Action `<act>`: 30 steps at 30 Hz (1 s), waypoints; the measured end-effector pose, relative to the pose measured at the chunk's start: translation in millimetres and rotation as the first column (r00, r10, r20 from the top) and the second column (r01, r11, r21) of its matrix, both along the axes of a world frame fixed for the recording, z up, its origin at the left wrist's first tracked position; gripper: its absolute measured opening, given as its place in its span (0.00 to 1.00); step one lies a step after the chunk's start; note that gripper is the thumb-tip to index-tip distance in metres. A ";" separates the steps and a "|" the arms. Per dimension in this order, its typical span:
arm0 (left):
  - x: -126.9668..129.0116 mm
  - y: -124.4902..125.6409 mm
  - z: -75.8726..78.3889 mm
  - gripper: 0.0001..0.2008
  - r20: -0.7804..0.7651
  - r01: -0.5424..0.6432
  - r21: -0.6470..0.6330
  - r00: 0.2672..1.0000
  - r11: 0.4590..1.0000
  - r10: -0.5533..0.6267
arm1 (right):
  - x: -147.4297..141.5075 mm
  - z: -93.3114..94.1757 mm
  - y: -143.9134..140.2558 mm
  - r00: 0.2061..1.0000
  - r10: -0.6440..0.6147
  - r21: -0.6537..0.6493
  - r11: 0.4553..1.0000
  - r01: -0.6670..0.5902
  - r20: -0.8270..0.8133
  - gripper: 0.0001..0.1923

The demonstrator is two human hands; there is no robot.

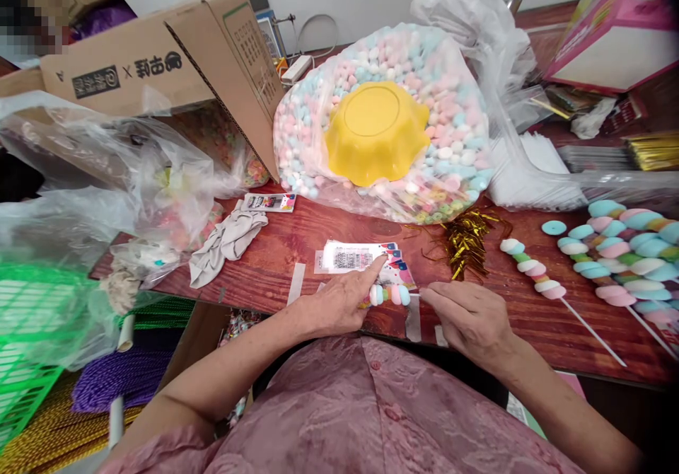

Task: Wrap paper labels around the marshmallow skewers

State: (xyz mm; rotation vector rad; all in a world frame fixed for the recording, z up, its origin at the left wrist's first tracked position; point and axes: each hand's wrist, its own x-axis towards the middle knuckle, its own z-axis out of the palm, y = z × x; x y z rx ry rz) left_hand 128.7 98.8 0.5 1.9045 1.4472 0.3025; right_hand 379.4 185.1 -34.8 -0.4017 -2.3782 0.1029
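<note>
My left hand [344, 301] is closed around one end of a marshmallow skewer [391, 295] in white, blue, orange and pink. Its index finger stretches out onto a small stack of printed clear bags [353, 257]. My right hand [472, 318] is closed, its thumb and fingers pinching the short bit of stick at the skewer's right end. Beyond the right hand lies a bunch of gold twist ties [467, 244]. A finished-looking marshmallow skewer [535, 270] rests to the right, beside a pile of similar skewers [631, 247] and a loose blue marshmallow [554, 228].
A big clear bag of marshmallows [456, 106] stands at the back, a yellow scalloped bowl [374, 134] upside down on it. Cardboard boxes [223, 71], grey gloves [228, 240] and plastic bags [159, 155] are leftward. A green basket [32, 347] and coiled cords [127, 375] sit lower left.
</note>
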 end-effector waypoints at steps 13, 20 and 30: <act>7.8 11.0 15.8 0.50 0.145 0.093 -0.119 0.987 0.989 -0.075 | 19.7 16.8 24.2 0.989 0.140 0.158 0.977 -0.145 0.046 0.14; 11.1 15.6 4.4 0.50 0.086 -0.019 0.083 0.996 0.996 0.012 | 11.8 22.8 -6.7 0.992 0.046 -0.325 0.946 -0.005 0.118 0.11; 20.7 18.9 8.6 0.47 -0.269 0.222 0.148 0.947 0.964 -0.177 | -8.1 10.2 -20.9 0.999 -0.047 -0.135 0.990 0.051 0.027 0.11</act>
